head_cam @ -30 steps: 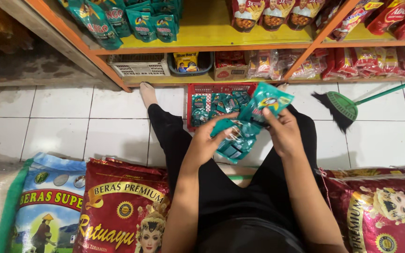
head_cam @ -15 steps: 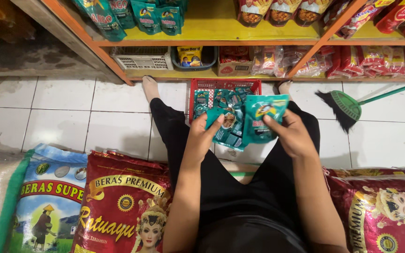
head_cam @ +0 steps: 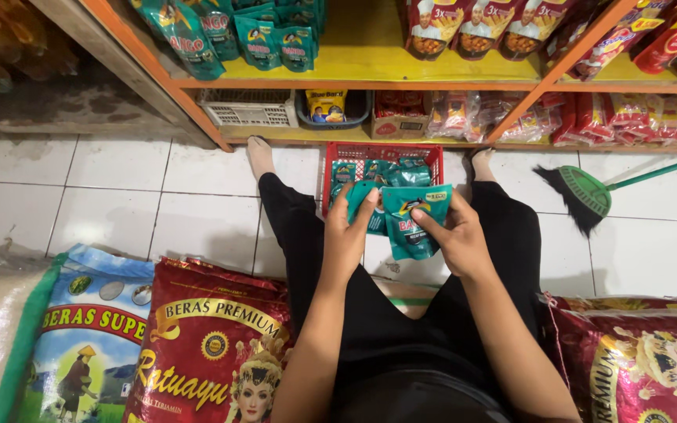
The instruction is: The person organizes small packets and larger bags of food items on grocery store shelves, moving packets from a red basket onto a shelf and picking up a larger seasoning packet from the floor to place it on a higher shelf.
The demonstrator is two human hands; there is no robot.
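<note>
I sit on a tiled floor with my legs stretched toward a shelf. Both hands hold a bunch of small teal sachets (head_cam: pixel 409 223) above my lap. My left hand (head_cam: pixel 350 235) grips the left side of the bunch, thumb on top. My right hand (head_cam: pixel 456 239) pinches the front sachet at its right edge. Just beyond them, between my legs, stands a red plastic basket (head_cam: pixel 331 168) with more teal sachets (head_cam: pixel 401 171) inside.
An orange and yellow shelf (head_cam: pixel 370 74) with hanging teal and red packets runs across the top. A green broom (head_cam: pixel 585 192) lies at the right. Large rice sacks, red (head_cam: pixel 213 345), blue (head_cam: pixel 88 329) and another red (head_cam: pixel 636 360), flank my hips.
My hands have come down and closer to my body with the sachets. The loose hanging strip has been gathered into a tighter bunch between both hands.
</note>
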